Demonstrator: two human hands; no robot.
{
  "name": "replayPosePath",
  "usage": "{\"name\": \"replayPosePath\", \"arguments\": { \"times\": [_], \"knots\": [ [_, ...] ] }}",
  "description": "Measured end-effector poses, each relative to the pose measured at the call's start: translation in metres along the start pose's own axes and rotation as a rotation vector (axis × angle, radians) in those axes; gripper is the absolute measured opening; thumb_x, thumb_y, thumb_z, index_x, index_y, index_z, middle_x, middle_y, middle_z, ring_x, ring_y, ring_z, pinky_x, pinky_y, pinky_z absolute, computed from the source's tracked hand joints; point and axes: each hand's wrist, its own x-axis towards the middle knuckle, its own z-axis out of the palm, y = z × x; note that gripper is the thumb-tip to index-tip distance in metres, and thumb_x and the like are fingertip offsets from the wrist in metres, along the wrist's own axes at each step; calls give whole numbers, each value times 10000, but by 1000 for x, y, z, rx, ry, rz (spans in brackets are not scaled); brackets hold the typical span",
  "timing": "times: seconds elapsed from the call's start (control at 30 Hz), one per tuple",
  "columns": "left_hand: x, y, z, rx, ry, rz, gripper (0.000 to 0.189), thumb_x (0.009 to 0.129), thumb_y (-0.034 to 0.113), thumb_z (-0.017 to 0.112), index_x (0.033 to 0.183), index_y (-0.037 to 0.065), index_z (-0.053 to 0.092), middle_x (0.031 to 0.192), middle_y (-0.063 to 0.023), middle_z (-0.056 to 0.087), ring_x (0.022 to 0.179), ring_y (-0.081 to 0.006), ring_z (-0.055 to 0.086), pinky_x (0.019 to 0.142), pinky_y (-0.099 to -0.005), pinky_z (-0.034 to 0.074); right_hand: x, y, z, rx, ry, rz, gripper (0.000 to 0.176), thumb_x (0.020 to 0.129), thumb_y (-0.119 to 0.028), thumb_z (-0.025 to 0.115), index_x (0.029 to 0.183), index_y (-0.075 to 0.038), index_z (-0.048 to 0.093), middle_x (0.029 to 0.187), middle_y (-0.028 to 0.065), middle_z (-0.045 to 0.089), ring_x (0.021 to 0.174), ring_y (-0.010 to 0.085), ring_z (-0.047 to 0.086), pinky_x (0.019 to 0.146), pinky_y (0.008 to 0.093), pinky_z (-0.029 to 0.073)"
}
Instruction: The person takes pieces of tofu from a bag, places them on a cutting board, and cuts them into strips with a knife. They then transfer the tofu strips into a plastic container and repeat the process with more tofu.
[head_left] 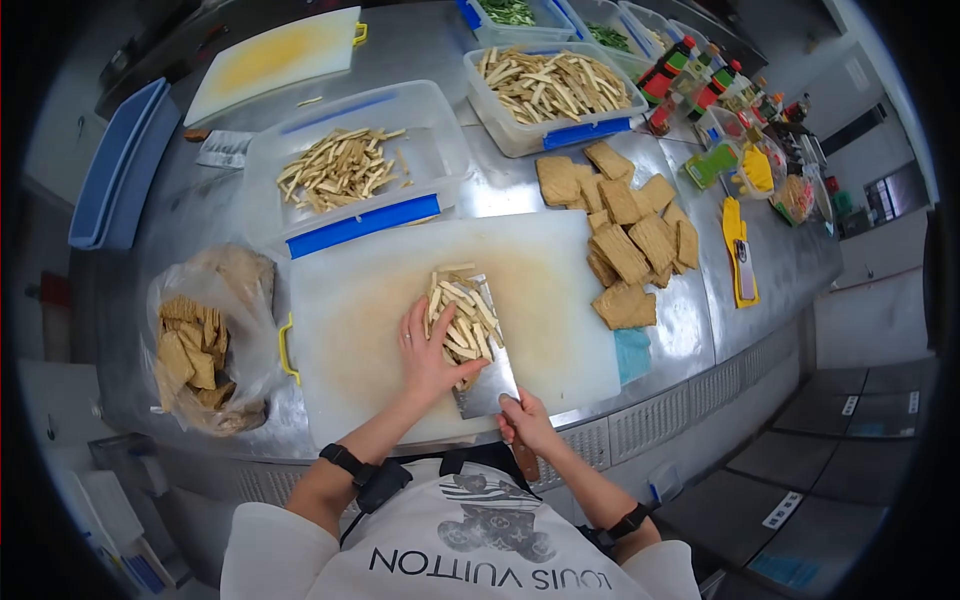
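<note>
On the white cutting board point(350, 350) lies a cleaver point(484, 398), its broad blade flat under a heap of tofu strips point(468, 318). My right hand point(528, 422) is closed around the cleaver's handle near the blade. Against the left side of the strips rests my left hand point(432, 355), thumb and fingers spread apart over the heap. Right of the board is a pile of uncut brown tofu slabs point(640, 230). Behind the board, a clear plastic box point(430, 120) holds more cut strips.
A second plastic box point(560, 135) full of strips stands farther back. At left are a plastic bag point(255, 290) of tofu slabs and blue trays point(125, 165). Another cutting board point(275, 65) lies at the back left. Sauce bottles point(668, 70) and a yellow-handled peeler-like item point(741, 252) are at right.
</note>
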Motion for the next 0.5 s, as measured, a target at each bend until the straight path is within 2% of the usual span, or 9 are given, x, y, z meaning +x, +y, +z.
{"name": "replayPosePath", "arguments": {
  "times": [0.03, 0.23, 0.4, 0.5],
  "knots": [
    [-1, 3, 0, -40, 4, -51, 816, 557, 491, 777, 1240, 131, 511, 1319, -224, 316, 1206, -403, 315, 988, -524, 267, 1, -3, 6, 7, -6, 6, 129, 932, -190, 473, 982, -72, 478, 607, 7, 486, 431, 76, 426, 395, 226, 372],
    [8, 9, -17, -165, 96, -134, 696, 564, 353, 805, 1178, 125, 567, 1332, -220, 305, 1208, -398, 317, 992, -503, 274, 2, -18, 29, 12, -41, 15, 133, 931, -174, 468, 993, -57, 464, 610, 13, 476, 427, 75, 410, 392, 226, 360],
    [49, 20, -55, -200, 172, -53, 682, 558, 302, 813, 1170, 120, 574, 1341, -211, 300, 1215, -392, 306, 1001, -480, 270, -3, -56, 51, 24, -54, -44, 120, 934, -162, 458, 980, -51, 453, 613, 24, 468, 429, 82, 403, 402, 230, 358],
    [93, 23, -85, -191, 195, -14, 682, 571, 264, 816, 1188, 124, 563, 1352, -204, 288, 1247, -399, 261, 1017, -470, 267, 1, -102, 73, -48, -33, -96, 110, 930, -145, 454, 988, -52, 444, 652, 49, 481, 441, 93, 395, 419, 247, 368]
  ]
}}
